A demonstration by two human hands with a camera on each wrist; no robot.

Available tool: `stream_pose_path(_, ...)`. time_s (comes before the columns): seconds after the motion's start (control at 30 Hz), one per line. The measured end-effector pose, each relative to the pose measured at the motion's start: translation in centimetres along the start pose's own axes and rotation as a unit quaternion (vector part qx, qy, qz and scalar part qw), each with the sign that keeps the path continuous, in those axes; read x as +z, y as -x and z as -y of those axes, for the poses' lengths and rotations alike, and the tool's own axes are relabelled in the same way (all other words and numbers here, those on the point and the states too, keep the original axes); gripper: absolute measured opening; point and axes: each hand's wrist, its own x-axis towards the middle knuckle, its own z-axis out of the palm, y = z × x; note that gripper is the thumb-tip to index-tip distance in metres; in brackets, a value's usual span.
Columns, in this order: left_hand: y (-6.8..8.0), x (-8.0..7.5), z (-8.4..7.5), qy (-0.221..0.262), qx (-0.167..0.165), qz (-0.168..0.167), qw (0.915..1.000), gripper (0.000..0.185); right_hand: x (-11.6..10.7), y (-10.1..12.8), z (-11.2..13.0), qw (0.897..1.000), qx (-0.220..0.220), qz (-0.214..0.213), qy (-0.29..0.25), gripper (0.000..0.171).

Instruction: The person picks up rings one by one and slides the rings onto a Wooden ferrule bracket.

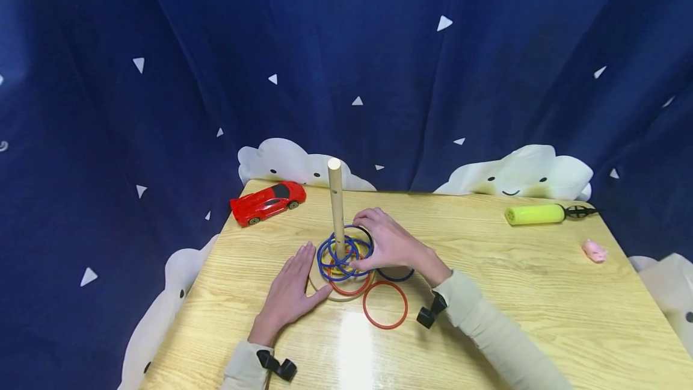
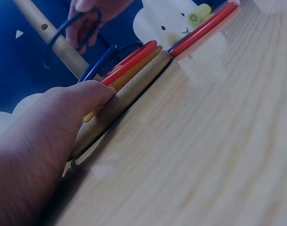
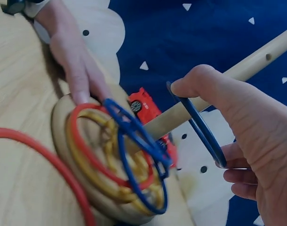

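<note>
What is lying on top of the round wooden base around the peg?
On the base, round the peg, lie blue rings, a red ring and yellow rings. The right hand lifts one blue ring. How many yellow rings there are cannot be seen, as the others cover them.

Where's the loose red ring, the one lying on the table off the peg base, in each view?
Head: red ring flat on the table, front-right of the base, below the right hand.
Left wrist: top right, seen edge-on beyond the base.
Right wrist: red arc at lower left.
Shared landmark: the wooden peg.
</note>
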Motion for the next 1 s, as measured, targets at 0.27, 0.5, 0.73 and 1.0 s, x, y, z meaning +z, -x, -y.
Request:
stream_pose_path(0.27, 0.0, 0.2, 0.0, -0.003, 0.000, 0.001, 1.0000, 0.104, 2.5, 1.5, -1.7, 0.999, 0.036, 0.016, 0.014, 0.089)
stream_pose_path(0.5, 0.0, 0.2, 0.0, -0.001, 0.000, 0.000, 1.0000, 0.104, 3.1, 4.3, -3.3, 0.996, 0.082, 0.004, -0.017, 0.090)
stream_pose_path(0.73, -0.1, 0.1, 0.0, 0.001, -0.005, 0.005, 1.0000, 0.104, 3.2, 7.6, -4.8, 0.990, 0.138, -0.008, -0.035, 0.092)
stream_pose_path(1.0, -0.1, 0.2, -0.1, 0.002, -0.006, 0.007, 1.0000, 0.105, 3.7, 10.2, -5.4, 0.988, 0.154, -0.026, -0.013, 0.098)
